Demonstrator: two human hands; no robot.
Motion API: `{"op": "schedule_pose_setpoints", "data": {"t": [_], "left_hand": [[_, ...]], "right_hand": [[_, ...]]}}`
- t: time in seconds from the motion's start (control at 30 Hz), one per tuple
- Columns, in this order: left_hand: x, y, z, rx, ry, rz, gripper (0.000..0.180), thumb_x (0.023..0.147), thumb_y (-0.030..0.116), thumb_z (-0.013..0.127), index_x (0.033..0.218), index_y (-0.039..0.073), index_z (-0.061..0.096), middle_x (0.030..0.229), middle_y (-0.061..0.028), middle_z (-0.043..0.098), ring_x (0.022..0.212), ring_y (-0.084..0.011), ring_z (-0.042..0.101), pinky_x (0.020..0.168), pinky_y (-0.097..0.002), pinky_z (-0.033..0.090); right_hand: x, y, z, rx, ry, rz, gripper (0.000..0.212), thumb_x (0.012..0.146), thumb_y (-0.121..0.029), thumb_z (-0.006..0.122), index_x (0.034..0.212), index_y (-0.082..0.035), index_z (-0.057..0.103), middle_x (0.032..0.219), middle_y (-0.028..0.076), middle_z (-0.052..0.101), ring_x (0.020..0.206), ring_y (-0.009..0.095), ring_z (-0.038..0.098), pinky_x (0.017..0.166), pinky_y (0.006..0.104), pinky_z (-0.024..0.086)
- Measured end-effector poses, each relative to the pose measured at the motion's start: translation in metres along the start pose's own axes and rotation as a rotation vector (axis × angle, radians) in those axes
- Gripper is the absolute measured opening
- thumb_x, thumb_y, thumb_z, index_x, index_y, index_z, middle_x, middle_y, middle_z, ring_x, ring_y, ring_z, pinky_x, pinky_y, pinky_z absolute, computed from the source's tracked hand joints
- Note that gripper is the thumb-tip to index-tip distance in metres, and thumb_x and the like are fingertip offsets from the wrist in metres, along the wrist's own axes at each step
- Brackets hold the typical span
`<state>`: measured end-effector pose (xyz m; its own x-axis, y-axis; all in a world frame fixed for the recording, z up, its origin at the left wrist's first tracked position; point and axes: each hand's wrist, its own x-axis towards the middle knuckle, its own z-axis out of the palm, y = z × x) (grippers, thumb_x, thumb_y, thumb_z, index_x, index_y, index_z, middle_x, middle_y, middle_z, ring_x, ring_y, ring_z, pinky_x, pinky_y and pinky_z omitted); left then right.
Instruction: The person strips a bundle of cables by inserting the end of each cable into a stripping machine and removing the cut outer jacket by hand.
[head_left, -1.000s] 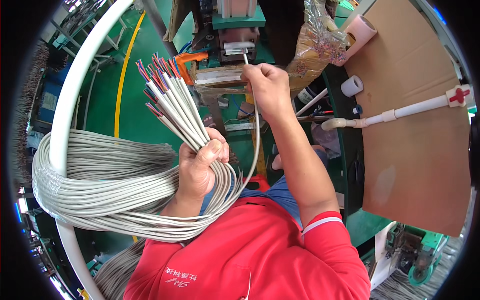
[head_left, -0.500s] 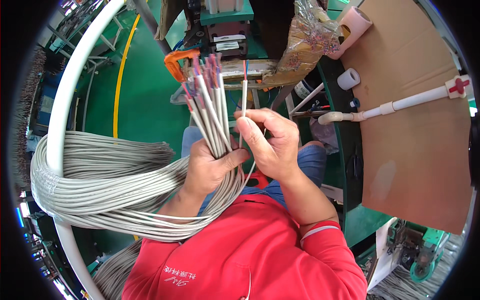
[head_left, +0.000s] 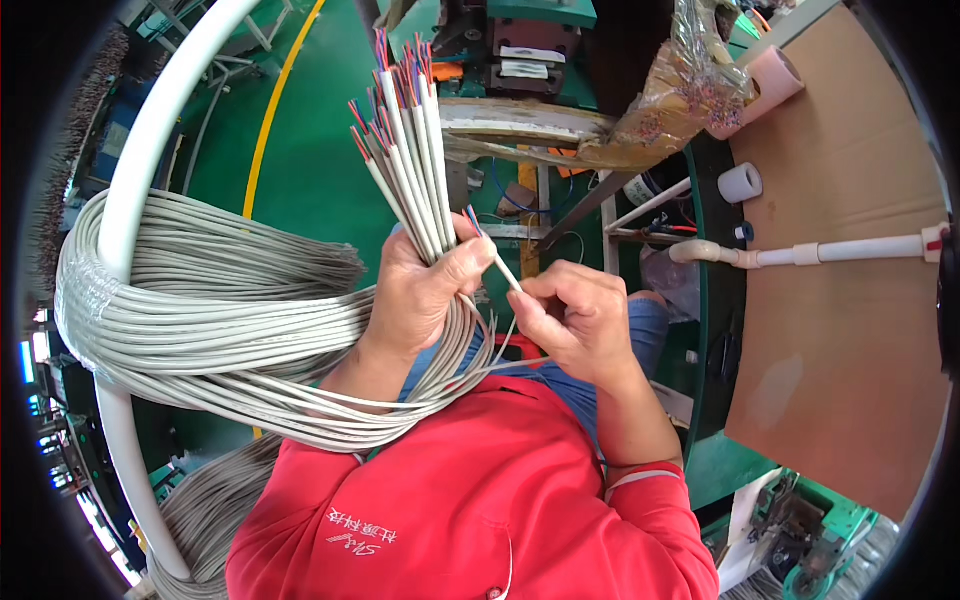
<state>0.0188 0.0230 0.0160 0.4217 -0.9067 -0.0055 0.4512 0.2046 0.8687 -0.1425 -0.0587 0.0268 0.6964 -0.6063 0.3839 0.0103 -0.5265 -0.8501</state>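
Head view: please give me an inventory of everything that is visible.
cable bundle: one, grey, upper centre
single cable: one, grey, centre
draped cables: many, grey, left
rail: one, white, left
floor: one, green, beneath
upper machine: one, green and dark, top
lower machine: one, green, lower right
rolls: two, pink and white, right
pipe: one, white, right
board: one, brown, right
shirt: one, red, bottom
left grip: one, bare, around bundle
right grip: one, bare, pinching single cable

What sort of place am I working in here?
Probably a cable-processing workshop: a thick bundle of grey cables with stripped ends is draped over a white rail, a green-and-dark machine stands ahead, and a yellow line marks the green floor.
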Motion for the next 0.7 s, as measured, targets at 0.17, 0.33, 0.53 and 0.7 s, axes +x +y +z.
{"op": "schedule_pose_setpoints", "data": {"t": [0.17, 0.33, 0.53, 0.7], "left_hand": [[-0.012, -0.012, 0.002, -0.008, 0.069, -0.007, 0.013, 0.079, 0.014, 0.065, 0.076, 0.004, 0.057, 0.067, -0.0033, 0.057, 0.059, -0.0102, 0.053, 0.054, -0.0249, 0.041], [-0.024, -0.029, 0.013, -0.294, 0.113, 0.094, 0.011, 0.081, -0.001, 0.062, 0.085, 0.003, 0.053, 0.071, -0.0044, 0.049, 0.060, -0.0116, 0.053, 0.054, -0.0251, 0.043], [-0.013, -0.030, 0.010, -0.097, 0.070, -0.024, 0.016, 0.088, 0.016, 0.068, 0.092, 0.003, 0.059, 0.071, -0.0006, 0.056, 0.061, -0.0079, 0.051, 0.057, -0.0224, 0.042], [-0.009, -0.020, 0.001, -0.081, 0.006, 0.053, 0.014, 0.087, 0.014, 0.067, 0.091, 0.003, 0.058, 0.072, -0.0022, 0.056, 0.063, -0.0089, 0.052, 0.058, -0.0225, 0.042]], "right_hand": [[-0.010, -0.003, -0.011, -0.109, -0.078, -0.051, 0.007, 0.077, -0.008, 0.071, 0.077, -0.002, 0.067, 0.062, 0.010, 0.059, 0.053, 0.022, 0.059, 0.049, 0.0318, 0.045], [-0.029, -0.001, 0.017, 0.097, -0.029, 0.060, 0.007, 0.079, -0.006, 0.071, 0.079, -0.001, 0.067, 0.064, 0.009, 0.059, 0.053, 0.020, 0.059, 0.048, 0.0300, 0.044], [-0.014, 0.005, 0.010, 0.068, 0.158, 0.206, 0.015, 0.082, -0.008, 0.067, 0.071, 0.001, 0.064, 0.058, 0.009, 0.059, 0.051, 0.012, 0.055, 0.048, 0.0279, 0.043], [0.044, 0.019, -0.003, 0.145, 0.288, 0.386, 0.029, 0.087, -0.021, 0.064, 0.066, -0.001, 0.060, 0.053, 0.002, 0.058, 0.050, 0.006, 0.051, 0.046, 0.0248, 0.039]]}}
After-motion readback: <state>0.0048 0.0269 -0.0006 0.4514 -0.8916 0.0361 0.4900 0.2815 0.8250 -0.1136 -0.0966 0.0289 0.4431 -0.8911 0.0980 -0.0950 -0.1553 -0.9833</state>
